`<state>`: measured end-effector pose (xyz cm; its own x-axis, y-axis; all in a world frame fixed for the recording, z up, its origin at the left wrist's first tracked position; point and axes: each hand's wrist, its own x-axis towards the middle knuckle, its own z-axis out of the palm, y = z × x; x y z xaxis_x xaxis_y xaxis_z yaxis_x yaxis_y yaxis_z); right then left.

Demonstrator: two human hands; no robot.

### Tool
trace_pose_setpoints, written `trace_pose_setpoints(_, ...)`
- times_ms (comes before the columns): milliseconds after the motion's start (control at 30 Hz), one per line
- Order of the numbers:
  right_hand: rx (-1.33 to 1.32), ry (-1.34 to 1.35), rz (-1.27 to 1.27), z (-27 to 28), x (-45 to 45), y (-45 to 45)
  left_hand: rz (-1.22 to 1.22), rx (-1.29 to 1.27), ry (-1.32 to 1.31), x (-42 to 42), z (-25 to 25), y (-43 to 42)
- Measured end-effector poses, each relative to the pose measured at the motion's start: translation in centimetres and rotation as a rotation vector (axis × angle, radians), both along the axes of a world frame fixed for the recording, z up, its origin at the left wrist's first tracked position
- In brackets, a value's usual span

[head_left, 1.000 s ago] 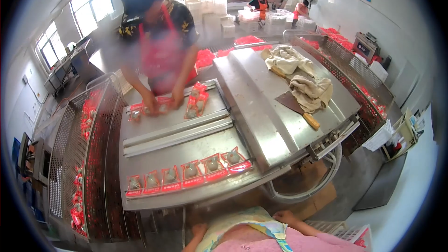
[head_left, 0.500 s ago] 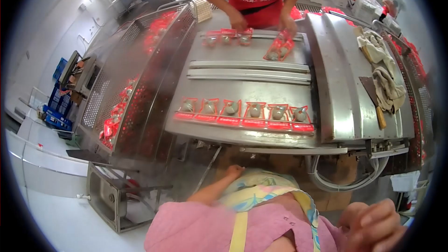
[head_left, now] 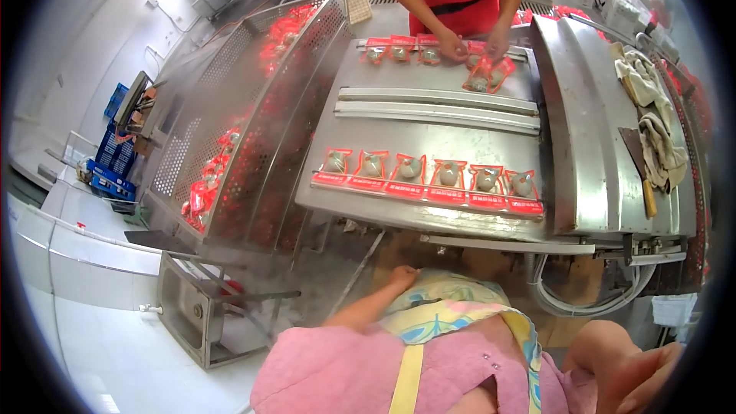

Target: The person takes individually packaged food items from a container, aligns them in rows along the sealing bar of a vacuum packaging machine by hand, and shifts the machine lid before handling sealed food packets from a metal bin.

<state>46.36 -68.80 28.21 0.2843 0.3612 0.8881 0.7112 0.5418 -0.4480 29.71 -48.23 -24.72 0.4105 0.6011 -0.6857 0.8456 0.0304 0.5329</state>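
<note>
Here, the head view shows the left hand [head_left: 401,279], fingers curled by the apron [head_left: 452,316], and the right hand [head_left: 640,379], fingers half bent; if they hold anything, I cannot tell. Beyond them, red packets [head_left: 448,175] line the table [head_left: 429,136].

right hand [head_left: 627,372] now away from the apron [head_left: 446,300], co-worker's hands [head_left: 454,49] closer together

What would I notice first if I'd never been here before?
Probably the row of six clear-and-red plastic packets along the near side of the shiny silver metal worktop. Across from it, a co-worker's bright red apron stands out. On the right, a dark metal blade with a wooden handle lies beside crumpled cream cloths.
</note>
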Motion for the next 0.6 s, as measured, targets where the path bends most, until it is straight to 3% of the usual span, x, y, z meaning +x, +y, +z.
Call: trace_pose_setpoints(600, -0.016, 0.025, 0.071, -1.1, 0.3, 2.3, -0.037, -0.005, -0.058, -0.2, -2.7, 0.7)
